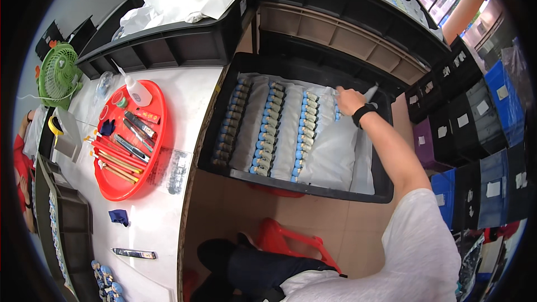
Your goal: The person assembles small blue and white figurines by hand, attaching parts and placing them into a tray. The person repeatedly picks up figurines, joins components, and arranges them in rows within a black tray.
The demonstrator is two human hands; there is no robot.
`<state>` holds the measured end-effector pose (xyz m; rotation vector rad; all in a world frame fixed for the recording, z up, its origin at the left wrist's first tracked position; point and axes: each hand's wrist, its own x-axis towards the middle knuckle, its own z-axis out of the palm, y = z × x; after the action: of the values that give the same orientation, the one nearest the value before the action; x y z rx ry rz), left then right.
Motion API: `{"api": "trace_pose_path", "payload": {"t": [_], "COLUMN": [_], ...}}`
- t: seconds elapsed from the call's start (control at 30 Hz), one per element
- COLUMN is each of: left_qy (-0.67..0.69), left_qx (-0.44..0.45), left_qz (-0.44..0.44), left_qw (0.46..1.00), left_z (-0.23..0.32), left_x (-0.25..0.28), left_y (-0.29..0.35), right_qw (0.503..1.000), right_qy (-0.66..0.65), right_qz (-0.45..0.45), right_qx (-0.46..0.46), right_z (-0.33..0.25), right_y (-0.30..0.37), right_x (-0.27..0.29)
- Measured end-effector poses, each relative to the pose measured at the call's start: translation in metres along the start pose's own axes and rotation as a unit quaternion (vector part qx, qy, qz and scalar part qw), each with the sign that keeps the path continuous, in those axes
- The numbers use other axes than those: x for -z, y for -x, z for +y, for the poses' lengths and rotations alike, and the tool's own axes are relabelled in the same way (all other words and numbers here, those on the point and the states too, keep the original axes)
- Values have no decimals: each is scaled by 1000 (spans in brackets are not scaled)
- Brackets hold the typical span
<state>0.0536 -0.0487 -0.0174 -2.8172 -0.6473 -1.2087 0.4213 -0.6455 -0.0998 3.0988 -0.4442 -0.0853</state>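
Note:
My right hand [348,100], with a black watch on the wrist, reaches into a black crate [313,187] and grips a small painted figurine at the far end of the rightmost row. The crate holds three full rows of blue-headed figurines [267,134] lying on white wrapping sheets [333,151], and a short row begins by my hand. My left hand is out of view.
A white table [162,212] at left carries a red round tray [120,190] with brushes, a squeeze bottle [136,90], a green fan [59,75] and more figurines [106,279]. Stacked black crates stand behind and to the right. A red stool [291,240] sits below.

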Motion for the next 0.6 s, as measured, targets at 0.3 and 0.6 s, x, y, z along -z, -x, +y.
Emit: {"api": "trace_pose_path", "payload": {"t": [0.3, 0.6], "left_qy": [1, -10], "left_qx": [-3, 4], "left_qz": [-7, -26], "left_qw": [1000, 1000], "left_z": [-1, 1], "left_x": [-1, -1], "left_y": [-2, -3], "right_qw": [981, 992], "right_qy": [1, 6], "right_qz": [-192, 89], "right_qx": [-31, -85], "right_z": [23, 111], "right_y": [-2, 51], "right_x": [11, -22]}}
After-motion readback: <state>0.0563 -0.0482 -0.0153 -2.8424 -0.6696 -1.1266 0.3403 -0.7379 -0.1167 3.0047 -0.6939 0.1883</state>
